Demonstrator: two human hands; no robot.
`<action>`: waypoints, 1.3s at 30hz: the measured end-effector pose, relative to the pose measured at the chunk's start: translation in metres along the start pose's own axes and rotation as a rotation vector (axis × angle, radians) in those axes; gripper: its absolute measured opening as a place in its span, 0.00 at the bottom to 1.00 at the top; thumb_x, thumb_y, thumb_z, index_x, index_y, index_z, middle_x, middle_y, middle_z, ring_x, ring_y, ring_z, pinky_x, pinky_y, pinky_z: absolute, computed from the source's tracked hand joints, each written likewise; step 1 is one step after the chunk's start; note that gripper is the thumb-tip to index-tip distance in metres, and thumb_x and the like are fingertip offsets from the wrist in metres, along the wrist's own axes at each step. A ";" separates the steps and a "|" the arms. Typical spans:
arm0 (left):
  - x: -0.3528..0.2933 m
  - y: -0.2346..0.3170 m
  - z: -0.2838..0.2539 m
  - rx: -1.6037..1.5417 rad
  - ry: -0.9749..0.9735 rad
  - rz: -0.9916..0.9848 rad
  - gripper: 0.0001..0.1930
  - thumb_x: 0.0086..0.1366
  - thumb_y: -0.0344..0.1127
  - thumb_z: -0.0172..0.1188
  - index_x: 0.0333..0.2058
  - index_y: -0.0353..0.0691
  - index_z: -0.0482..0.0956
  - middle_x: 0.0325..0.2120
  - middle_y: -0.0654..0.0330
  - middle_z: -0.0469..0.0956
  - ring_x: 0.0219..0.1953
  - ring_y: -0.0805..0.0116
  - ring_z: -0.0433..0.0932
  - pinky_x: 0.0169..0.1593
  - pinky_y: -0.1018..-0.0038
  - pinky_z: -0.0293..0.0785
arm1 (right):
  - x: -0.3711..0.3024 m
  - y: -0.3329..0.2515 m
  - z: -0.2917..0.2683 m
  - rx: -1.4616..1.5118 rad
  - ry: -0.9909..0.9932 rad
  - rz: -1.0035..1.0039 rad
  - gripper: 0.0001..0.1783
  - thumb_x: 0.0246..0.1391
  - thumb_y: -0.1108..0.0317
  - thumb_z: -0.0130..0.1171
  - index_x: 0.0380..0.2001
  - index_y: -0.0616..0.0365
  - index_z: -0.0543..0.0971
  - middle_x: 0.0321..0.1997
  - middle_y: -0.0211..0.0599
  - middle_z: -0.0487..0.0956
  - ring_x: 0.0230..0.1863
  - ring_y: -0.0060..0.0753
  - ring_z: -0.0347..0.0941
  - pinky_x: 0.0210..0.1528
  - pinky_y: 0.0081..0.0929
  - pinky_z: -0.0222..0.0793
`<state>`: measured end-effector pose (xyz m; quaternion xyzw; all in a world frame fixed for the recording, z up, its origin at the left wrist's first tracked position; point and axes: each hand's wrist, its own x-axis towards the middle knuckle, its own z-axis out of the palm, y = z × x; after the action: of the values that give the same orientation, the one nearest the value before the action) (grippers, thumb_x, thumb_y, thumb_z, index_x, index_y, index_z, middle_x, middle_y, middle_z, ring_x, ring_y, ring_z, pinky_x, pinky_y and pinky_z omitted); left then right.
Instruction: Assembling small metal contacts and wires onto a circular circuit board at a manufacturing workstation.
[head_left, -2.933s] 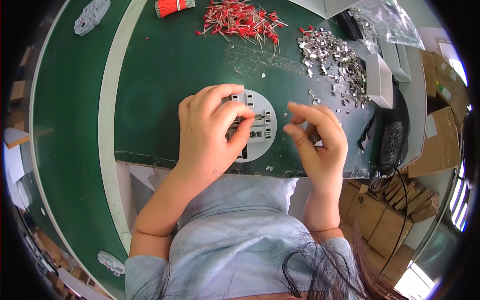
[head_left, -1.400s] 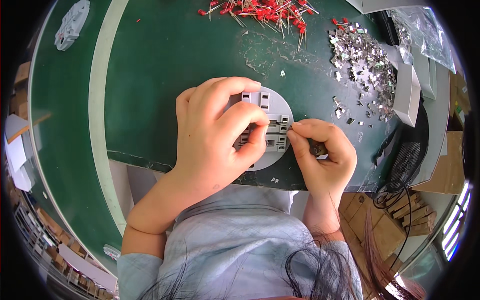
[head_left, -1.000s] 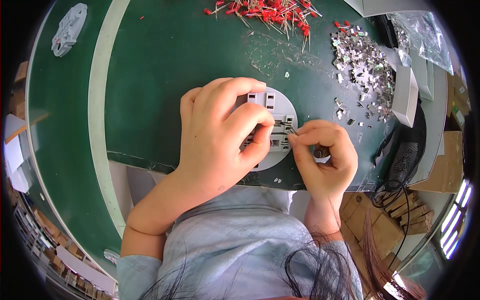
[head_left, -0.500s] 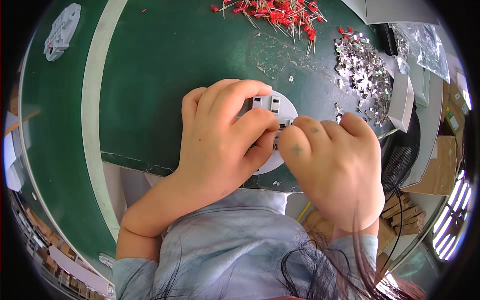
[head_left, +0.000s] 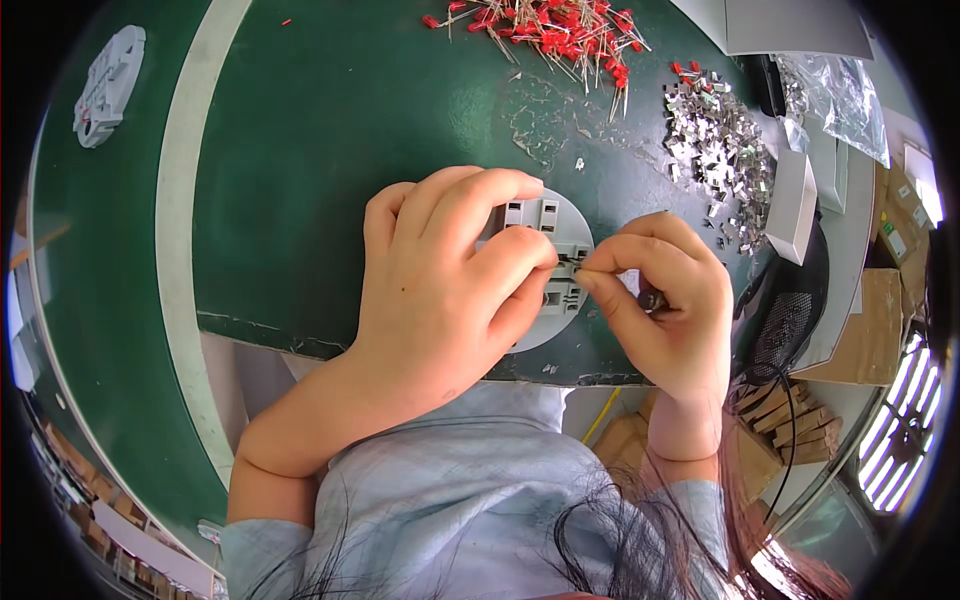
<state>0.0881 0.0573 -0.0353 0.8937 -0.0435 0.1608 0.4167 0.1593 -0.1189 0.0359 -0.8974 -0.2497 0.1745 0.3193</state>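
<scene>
A round, pale grey plastic housing [head_left: 566,212] with small raised rectangular slots lies near the table's front edge. My left hand [head_left: 445,275] arches over its left side, fingertips on the far rim, thumb and index finger pressed together near the middle; whatever they pinch is too small to make out. My right hand [head_left: 670,300] is closed at the right side of the housing, thumb and index fingertip pinched by the slots. A slim tool with a dark rounded end [head_left: 652,300] shows inside its curled fingers; most of it is hidden.
Red LEDs [head_left: 565,35] with long metal legs lie piled at the far side. Many small shiny metal clips [head_left: 715,145] are heaped at the far right, beside a white box [head_left: 793,205] and a clear plastic bag [head_left: 835,95]. Another pale housing [head_left: 108,85] lies far left.
My right hand has turned, so its thumb and fingers now show, along with the dark end inside. My left hand and the round housing have hardly moved.
</scene>
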 end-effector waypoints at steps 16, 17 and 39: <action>0.000 -0.001 0.001 0.008 0.021 0.022 0.10 0.50 0.27 0.71 0.31 0.48 0.80 0.50 0.64 0.77 0.51 0.59 0.75 0.55 0.62 0.64 | -0.033 -0.017 0.002 -0.848 -0.043 -0.271 0.19 0.47 0.71 0.65 0.46 0.52 0.84 0.35 0.27 0.81 0.25 0.32 0.72 0.28 0.30 0.66; -0.001 -0.001 0.000 0.019 0.025 0.025 0.10 0.50 0.27 0.71 0.31 0.48 0.80 0.49 0.64 0.77 0.51 0.59 0.75 0.55 0.62 0.64 | -0.031 -0.017 0.001 -0.865 -0.104 -0.265 0.21 0.49 0.68 0.65 0.49 0.52 0.83 0.33 0.28 0.80 0.25 0.31 0.72 0.28 0.30 0.66; -0.019 0.004 -0.012 -0.031 -0.143 0.107 0.13 0.53 0.34 0.70 0.38 0.46 0.79 0.54 0.58 0.74 0.55 0.57 0.73 0.58 0.57 0.63 | -0.038 -0.007 0.058 0.863 0.516 -0.390 0.33 0.61 0.31 0.46 0.32 0.54 0.70 0.21 0.29 0.69 0.18 0.28 0.57 0.21 0.30 0.55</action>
<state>0.0665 0.0623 -0.0312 0.8926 -0.1231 0.1180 0.4174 0.0992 -0.1073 0.0040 -0.6351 -0.2309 -0.0272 0.7366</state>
